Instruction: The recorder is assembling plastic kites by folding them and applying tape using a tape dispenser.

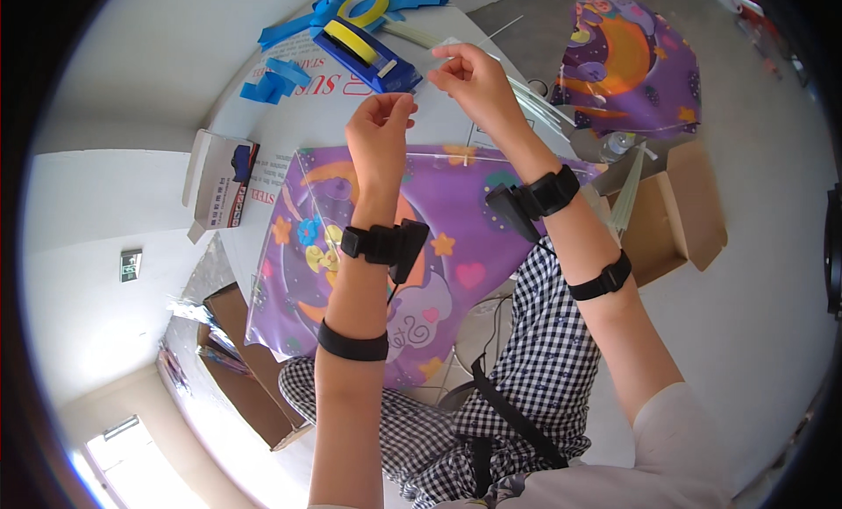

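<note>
Both of my hands are raised over the far part of the work table, close to a blue tape dispenser (pixel 364 57) with a yellow tape roll in it. My left hand (pixel 379 127) is closed, thumb against fingertips; whatever is in the pinch is hidden. Just right of the dispenser, my right hand (pixel 474 79) is also closed in a pinch, and I cannot make out anything in it. Below them a purple printed kite sheet (pixel 456 211) with stars, hearts and a moon hangs over the near table edge toward my lap. Thin rods run along its edges.
Blue strips (pixel 279 81) and a loose yellow tape roll (pixel 363 7) lie at the far left of the table. Thin pale rods (pixel 539 101) lie beyond my right hand. Another purple sheet (pixel 631 70), a clear bottle (pixel 617 145) and an open cardboard box (pixel 680 211) are at the right.
</note>
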Tool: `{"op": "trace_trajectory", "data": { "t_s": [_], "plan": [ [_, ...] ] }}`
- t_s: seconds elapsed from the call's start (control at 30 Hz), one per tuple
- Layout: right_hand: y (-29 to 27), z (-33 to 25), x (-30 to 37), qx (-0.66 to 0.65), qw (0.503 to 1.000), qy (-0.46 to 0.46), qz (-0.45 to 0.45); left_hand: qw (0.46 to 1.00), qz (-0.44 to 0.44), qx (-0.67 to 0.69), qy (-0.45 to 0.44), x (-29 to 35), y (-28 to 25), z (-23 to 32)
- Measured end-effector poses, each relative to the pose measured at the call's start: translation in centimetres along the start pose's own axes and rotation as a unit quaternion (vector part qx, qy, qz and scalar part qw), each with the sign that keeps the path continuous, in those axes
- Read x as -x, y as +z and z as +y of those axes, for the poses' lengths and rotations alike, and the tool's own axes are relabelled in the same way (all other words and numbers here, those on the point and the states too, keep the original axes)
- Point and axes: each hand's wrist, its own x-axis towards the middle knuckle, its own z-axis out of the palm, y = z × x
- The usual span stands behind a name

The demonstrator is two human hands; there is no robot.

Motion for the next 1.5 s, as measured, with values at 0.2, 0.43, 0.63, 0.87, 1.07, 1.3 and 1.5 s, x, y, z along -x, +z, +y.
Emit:
{"op": "trace_trajectory", "data": {
  "t_s": [0.2,0.43,0.63,0.87,1.07,1.3,1.5],
  "plan": [
    [2.5,2.9,-0.8,0.061,0.995,0.071,-0.039,0.949,-0.057,-0.295,0.098,-4.9,-2.8,-0.5],
    [2.8,3.5,-1.3,-0.026,0.985,0.161,-0.053,0.914,-0.135,-0.34,0.176,-8.1,-3.3,-0.1],
    [3.0,3.6,-2.0,-0.051,0.995,0.046,0.069,0.871,-0.15,-0.422,0.201,-8.4,-2.7,0.9],
    [2.7,3.7,-2.3,-0.017,0.996,0.069,-0.059,0.857,-0.234,-0.401,0.224,-10.2,-2.6,2.3],
    [4.6,5.0,-2.4,-0.014,0.993,0.119,0.009,0.825,-0.283,-0.44,0.214,-12.0,-2.0,2.6],
    [6.3,6.0,-2.2,-0.071,0.99,0.109,0.057,0.773,-0.296,-0.51,0.233,-13.3,-1.9,2.8],
    [6.2,6.5,-2.8,-0.054,0.991,0.104,0.063,0.736,-0.288,-0.57,0.224,-12.9,-0.4,3.4]
  ]
}}
